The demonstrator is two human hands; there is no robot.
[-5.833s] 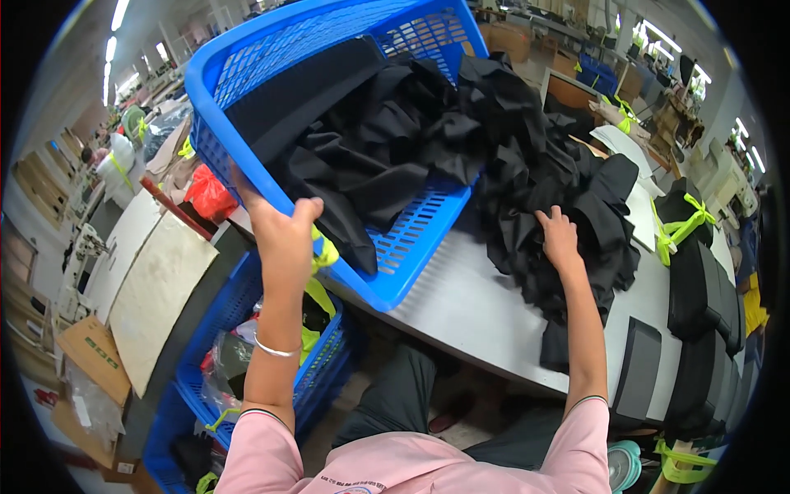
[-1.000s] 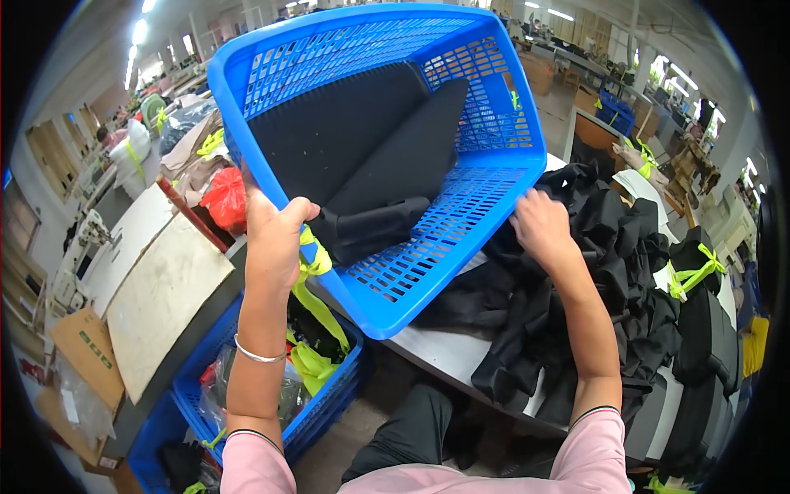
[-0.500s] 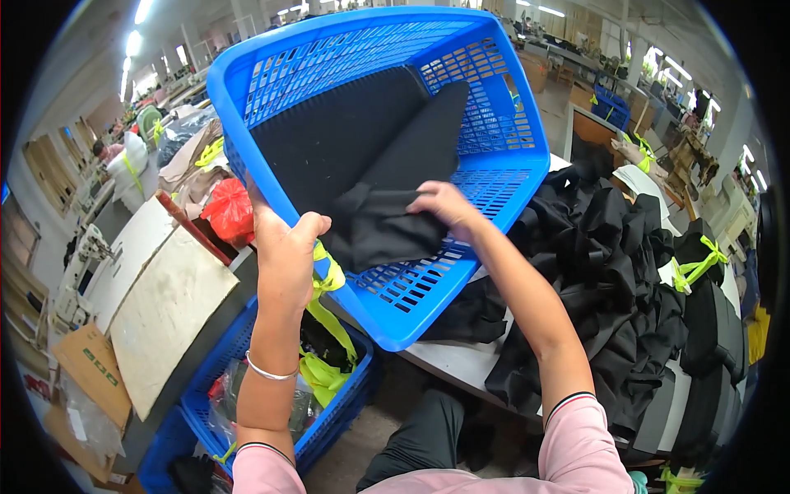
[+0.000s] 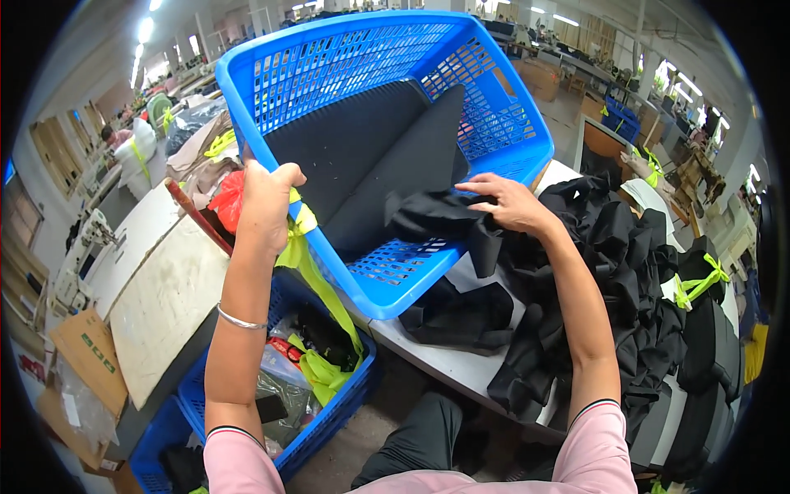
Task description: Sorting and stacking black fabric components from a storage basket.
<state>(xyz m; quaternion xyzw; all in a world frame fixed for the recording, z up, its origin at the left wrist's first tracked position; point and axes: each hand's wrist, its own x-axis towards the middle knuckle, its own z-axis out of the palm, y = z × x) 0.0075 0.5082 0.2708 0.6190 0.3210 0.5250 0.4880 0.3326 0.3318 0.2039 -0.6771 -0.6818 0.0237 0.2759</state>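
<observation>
My left hand (image 4: 268,202) is closed around the left rim of a blue plastic basket (image 4: 375,306), which is tipped with its opening toward me. Its thumb lies over the rim, just above a yellow-green strip (image 4: 304,221) tied there. Inside the basket lean large black fabric panels (image 4: 354,148). With my right hand (image 4: 514,204) I pinch a loose black fabric piece (image 4: 436,216); it stretches from the basket's inside over the lower right rim, where one end hangs down.
A heap of black fabric (image 4: 609,272) covers the table on the right. Below left stands another blue basket (image 4: 329,428) holding bags and yellow-green strips. A worn white board (image 4: 160,313) and a red plastic bag (image 4: 228,200) lie left. My legs are under the table edge.
My right hand has drawn the black fabric piece rightward, from inside the basket to over its rim. The left hand still grips the basket, which has shifted slightly.
</observation>
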